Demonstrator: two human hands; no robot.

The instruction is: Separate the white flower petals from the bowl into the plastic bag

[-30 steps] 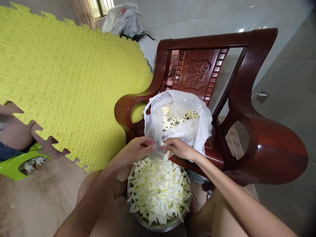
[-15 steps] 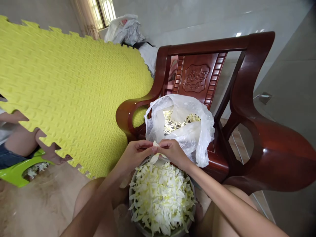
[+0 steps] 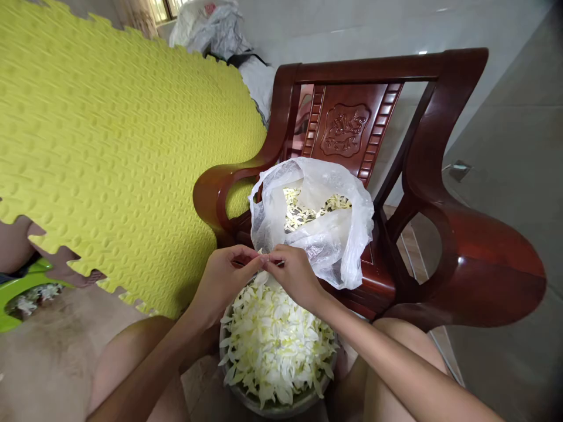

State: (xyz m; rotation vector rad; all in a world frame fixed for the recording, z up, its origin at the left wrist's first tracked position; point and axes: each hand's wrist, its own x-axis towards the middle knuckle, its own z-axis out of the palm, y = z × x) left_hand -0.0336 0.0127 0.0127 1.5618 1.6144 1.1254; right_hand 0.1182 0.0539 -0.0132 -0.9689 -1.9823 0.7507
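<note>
Above the far rim of a round basin, my two hands meet fingertip to fingertip. My left hand pinches a white flower whose petals poke out below the fingers. From the other side my right hand is closed on the same flower, thumb and forefinger together. Most of that flower is hidden by my fingers. White and pale yellow flowers heap up over the basin's rim, between my knees. Just beyond my hands, a white plastic bag gapes on the chair seat, with cut flower pieces inside.
A dark red wooden chair with broad arms stands in front. Yellow foam matting rises along the left. Past it are another person's leg and a green stool. Plastic sacks lie behind.
The view has shifted slightly, so the chair and bag sit a little further left and higher. My hands stay together at the flower, which is now more covered by my fingers.
</note>
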